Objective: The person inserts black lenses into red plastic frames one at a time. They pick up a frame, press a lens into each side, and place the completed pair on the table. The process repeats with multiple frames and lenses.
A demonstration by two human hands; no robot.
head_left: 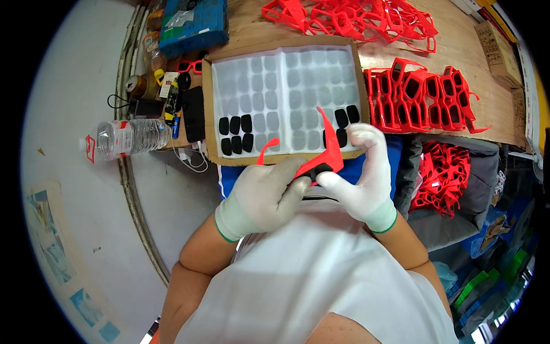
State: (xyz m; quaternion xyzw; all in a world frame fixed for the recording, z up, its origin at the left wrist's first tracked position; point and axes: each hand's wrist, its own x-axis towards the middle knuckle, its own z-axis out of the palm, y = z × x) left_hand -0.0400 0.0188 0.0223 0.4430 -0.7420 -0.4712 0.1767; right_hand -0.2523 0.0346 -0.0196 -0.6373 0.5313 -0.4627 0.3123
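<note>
My gloved left hand (260, 194) is closed round a pair of red sunglasses (331, 157), their temple arms sticking up and away from me. Dark lenses show in the front of the glasses, between my two thumbs. My gloved right hand (369, 175) has its thumb tip against the lens on the right side, while its other fingers curve upward, apart from the glasses. Just beyond lies a shallow cardboard box (211, 137) lined with white paper. Several loose black lenses (235, 125) lie at its near left, and further black lenses (342, 118) at its near right, partly behind my right hand.
Red sunglasses with dark lenses (421, 94) stand stacked right of the box. Red frames (355, 20) are heaped at the back. A grey fabric bin (478, 189) holds more red frames. At left are a water bottle (134, 139), a phone (194, 114) and a blue box (197, 28).
</note>
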